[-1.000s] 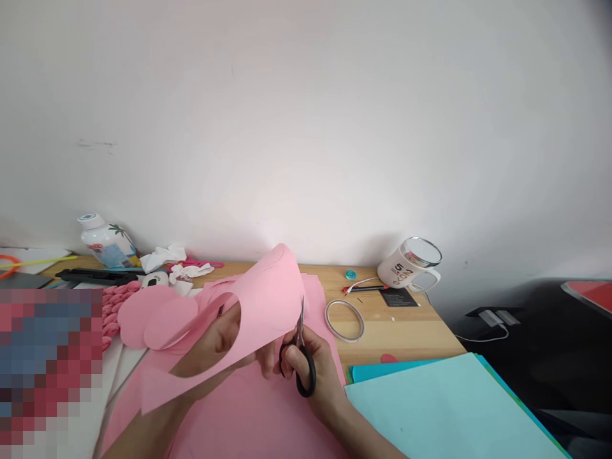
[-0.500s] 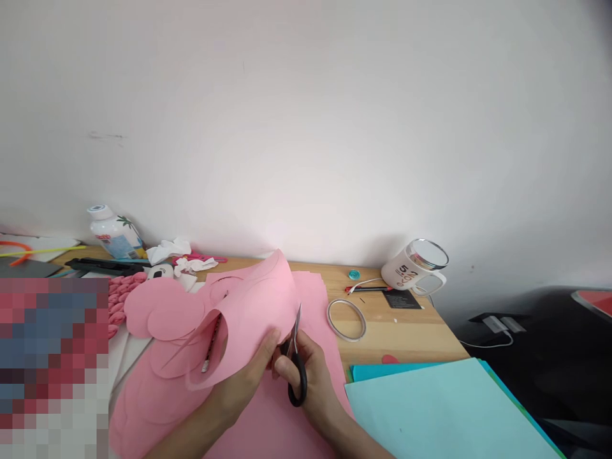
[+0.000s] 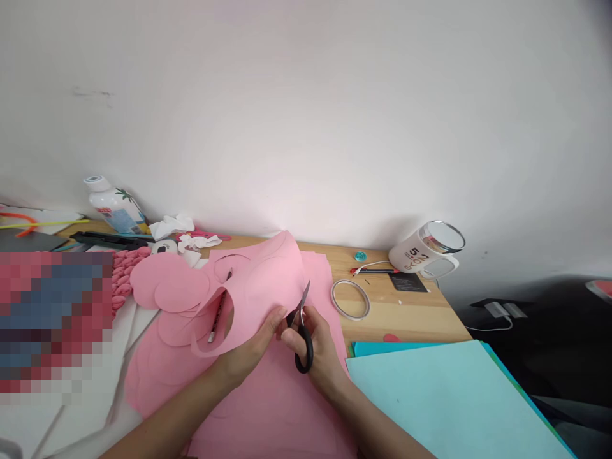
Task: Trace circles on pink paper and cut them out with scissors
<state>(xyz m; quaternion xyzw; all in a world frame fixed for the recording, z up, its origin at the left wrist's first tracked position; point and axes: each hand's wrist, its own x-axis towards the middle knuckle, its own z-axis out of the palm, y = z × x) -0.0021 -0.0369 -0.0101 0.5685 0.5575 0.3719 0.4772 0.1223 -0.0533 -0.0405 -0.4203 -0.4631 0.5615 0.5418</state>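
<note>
My left hand (image 3: 262,338) grips a curled sheet of pink paper (image 3: 268,284) by its lower right edge, thumb on top. Round openings have been cut in that sheet. In my right hand (image 3: 313,338) are black-handled scissors (image 3: 305,341), blades pointing up at the sheet's right edge. The fingers of both hands are close together there. Through an opening in the sheet shows a pencil (image 3: 218,315), lying on more pink paper. Several pink paper circles (image 3: 179,287) overlap to the left of the sheet.
A white mug (image 3: 421,250) stands at the back right, with a tape roll (image 3: 351,299) nearer. Light blue paper sheets (image 3: 444,389) lie at the right. Along the back left are a white bottle (image 3: 115,207), crumpled tissues (image 3: 174,226) and pink braided yarn (image 3: 125,274).
The view has tilted down, so the table things sit a little higher. Both hands keep their grip on the paper and scissors, whose blades look slightly wider apart.
</note>
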